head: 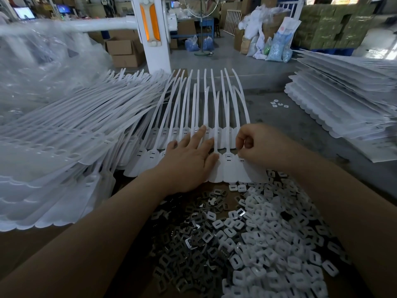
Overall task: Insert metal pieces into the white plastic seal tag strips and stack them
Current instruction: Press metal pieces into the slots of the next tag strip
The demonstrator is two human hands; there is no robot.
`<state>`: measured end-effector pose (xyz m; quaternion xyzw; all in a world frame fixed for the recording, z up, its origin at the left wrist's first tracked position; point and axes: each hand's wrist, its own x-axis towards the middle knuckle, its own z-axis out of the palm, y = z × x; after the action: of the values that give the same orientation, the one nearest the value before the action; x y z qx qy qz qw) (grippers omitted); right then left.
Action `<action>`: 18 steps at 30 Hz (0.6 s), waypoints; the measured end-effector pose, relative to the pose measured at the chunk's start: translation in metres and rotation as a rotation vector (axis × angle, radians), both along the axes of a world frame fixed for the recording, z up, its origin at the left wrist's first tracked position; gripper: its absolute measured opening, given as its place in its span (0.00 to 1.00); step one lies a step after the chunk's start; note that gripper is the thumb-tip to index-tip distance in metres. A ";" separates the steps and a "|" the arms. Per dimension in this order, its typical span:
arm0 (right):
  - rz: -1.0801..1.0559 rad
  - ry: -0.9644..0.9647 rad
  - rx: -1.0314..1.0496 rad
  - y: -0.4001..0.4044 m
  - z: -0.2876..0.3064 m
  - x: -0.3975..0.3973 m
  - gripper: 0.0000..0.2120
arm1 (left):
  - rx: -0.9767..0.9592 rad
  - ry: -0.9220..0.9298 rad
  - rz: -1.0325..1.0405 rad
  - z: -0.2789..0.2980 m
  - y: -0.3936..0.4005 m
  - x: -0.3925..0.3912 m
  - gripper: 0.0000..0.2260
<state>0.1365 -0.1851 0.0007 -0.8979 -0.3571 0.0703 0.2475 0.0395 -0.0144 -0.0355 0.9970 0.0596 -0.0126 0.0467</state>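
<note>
left hand (189, 162) flat with fingers straight and slightly spread, pressing on white seal tag strips (227, 166) laid in a row on table (300, 130), right hand (260, 147) curled, fingertips pinching at rightmost tag head, loose metal pieces (193, 239) and white caps (272, 233) heaped just below

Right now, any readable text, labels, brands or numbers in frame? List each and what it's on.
None readable.
Printed sacks by the far wall: markings too blurred to read.
Monitor screens at back left: lit, content too small to read.
Seal tag strips under the hands: flags plain white, no print visible.
Cardboard boxes: no legible marking.
</note>
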 end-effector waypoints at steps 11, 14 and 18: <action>0.770 0.357 -0.062 0.004 0.020 -0.040 0.05 | 0.023 0.021 -0.020 0.006 -0.001 -0.004 0.29; 0.817 0.358 -0.090 0.008 0.017 -0.046 0.06 | 0.027 0.028 -0.021 0.007 -0.002 -0.004 0.29; 0.825 0.321 -0.111 0.010 0.015 -0.048 0.08 | 0.027 0.030 -0.020 0.007 -0.002 -0.004 0.28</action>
<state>0.0880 -0.1748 0.0152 -0.6698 -0.6384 0.3206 0.2027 0.0358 -0.0164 -0.0281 0.9978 0.0504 -0.0272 0.0324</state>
